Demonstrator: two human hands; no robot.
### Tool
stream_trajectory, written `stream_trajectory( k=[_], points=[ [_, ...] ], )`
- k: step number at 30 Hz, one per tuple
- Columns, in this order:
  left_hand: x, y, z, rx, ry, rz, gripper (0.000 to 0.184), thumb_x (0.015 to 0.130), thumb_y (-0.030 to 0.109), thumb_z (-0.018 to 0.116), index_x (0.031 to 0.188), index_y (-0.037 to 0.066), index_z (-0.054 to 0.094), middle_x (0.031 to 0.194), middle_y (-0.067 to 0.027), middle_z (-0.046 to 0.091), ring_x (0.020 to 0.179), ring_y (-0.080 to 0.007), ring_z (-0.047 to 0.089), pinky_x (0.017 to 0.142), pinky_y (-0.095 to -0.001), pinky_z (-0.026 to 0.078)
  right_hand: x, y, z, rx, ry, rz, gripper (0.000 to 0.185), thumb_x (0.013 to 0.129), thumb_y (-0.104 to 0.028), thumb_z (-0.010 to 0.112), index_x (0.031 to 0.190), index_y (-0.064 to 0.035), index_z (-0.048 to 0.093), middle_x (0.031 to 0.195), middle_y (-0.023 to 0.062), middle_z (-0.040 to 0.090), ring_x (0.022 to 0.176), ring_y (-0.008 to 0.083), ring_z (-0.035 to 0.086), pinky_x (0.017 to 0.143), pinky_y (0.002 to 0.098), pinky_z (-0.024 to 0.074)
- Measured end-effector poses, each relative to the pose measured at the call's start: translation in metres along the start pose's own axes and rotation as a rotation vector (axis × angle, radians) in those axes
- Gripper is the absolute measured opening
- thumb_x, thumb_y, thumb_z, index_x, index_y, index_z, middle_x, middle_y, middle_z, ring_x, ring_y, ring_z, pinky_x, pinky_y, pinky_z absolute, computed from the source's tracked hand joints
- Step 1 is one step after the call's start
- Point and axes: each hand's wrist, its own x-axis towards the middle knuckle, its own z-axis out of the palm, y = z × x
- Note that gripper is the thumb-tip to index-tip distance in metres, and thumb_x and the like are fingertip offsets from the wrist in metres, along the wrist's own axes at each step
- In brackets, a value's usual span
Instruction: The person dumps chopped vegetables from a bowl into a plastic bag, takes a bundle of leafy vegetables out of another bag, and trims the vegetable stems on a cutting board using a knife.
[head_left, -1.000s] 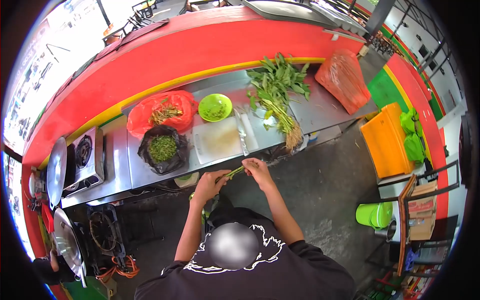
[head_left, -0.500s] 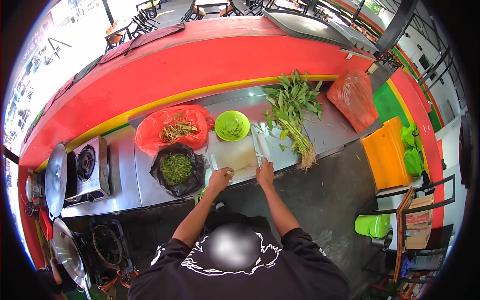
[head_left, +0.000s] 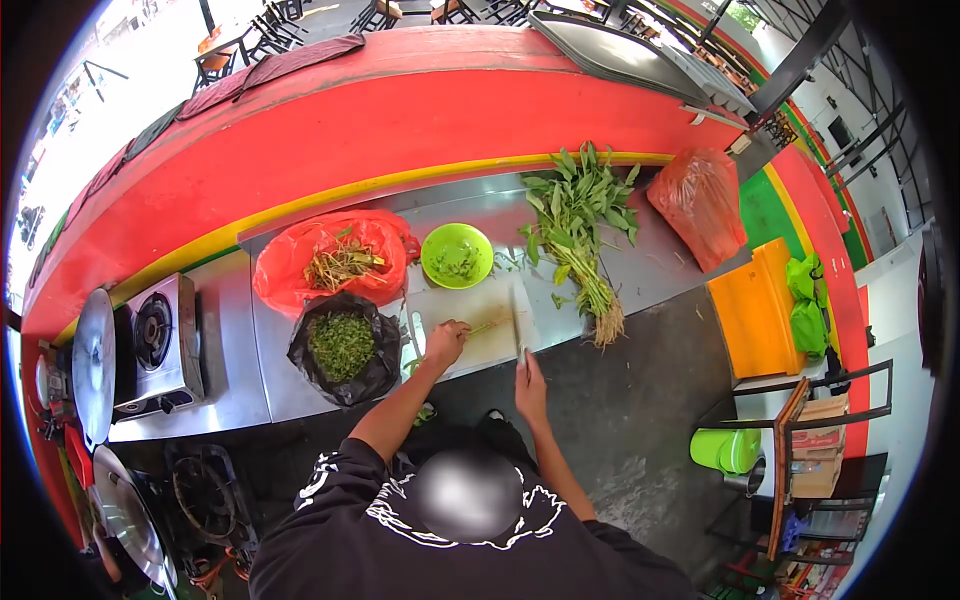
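Note:
My left hand [head_left: 447, 342] rests over the white cutting board [head_left: 487, 352], its fingers closed on a thin green stem [head_left: 483, 328]. The stem points right, toward a knife [head_left: 518, 318]. My right hand [head_left: 530, 383] grips the knife's handle at the board's near right edge, with the blade directed away from me. Just beyond the board sits a lime-green bowl [head_left: 457, 256] with some cut greens inside. Left of the board, a black bag [head_left: 385, 352] holds finely chopped greens. Behind it, a red bag [head_left: 285, 275] contains yellowish stems and scraps.
A bunch of leafy greens with roots [head_left: 585, 235] lies right of the board, near a filled orange-red bag [head_left: 700, 208]. At left stands a gas stove [head_left: 160, 335]. A red wall [head_left: 350, 140] borders the counter's far side.
My right hand and the knife have moved back toward me. My left hand has shifted a little farther onto the board with the stem. The whole view has shifted slightly.

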Motion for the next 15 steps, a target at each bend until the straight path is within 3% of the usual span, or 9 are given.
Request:
stream_trajectory(
  k=[2,9,15],
  points=[
    [0.004,-0.001,0.003,0.069,-0.050,0.050,0.021,0.083,0.016,0.062,0.102,0.017,0.070,0.093,-0.0124,0.064,0.087,-0.0340,0.064,0.076,-0.0445,0.052,-0.018,0.005,-0.011,0.031,-0.220,0.100,0.045,0.098,-0.025,0.044,0.135,0.0003,0.045,0.127,0.0254,0.055,0.118,0.0373,0.054,0.097,0.0390,0.0432],
    [0.014,0.002,0.010,0.124,-0.142,0.074,0.030,0.087,0.014,0.056,0.114,0.022,0.067,0.101,-0.0137,0.058,0.091,-0.0352,0.062,0.079,-0.0473,0.051,-0.038,0.007,-0.034,-0.055,-0.295,0.229,0.042,0.097,-0.024,0.048,0.134,-0.0030,0.049,0.123,0.0225,0.059,0.114,0.0334,0.059,0.093,0.0361,0.0460],
    [0.017,0.007,0.011,0.158,-0.182,0.091,0.033,0.088,0.014,0.055,0.117,0.025,0.065,0.100,-0.0129,0.056,0.090,-0.0343,0.062,0.078,-0.0468,0.052,-0.032,0.006,-0.042,-0.008,-0.317,0.202,0.041,0.097,-0.024,0.048,0.134,-0.0067,0.050,0.120,0.0217,0.061,0.112,0.0348,0.060,0.092,0.0365,0.0470]
  ],
)
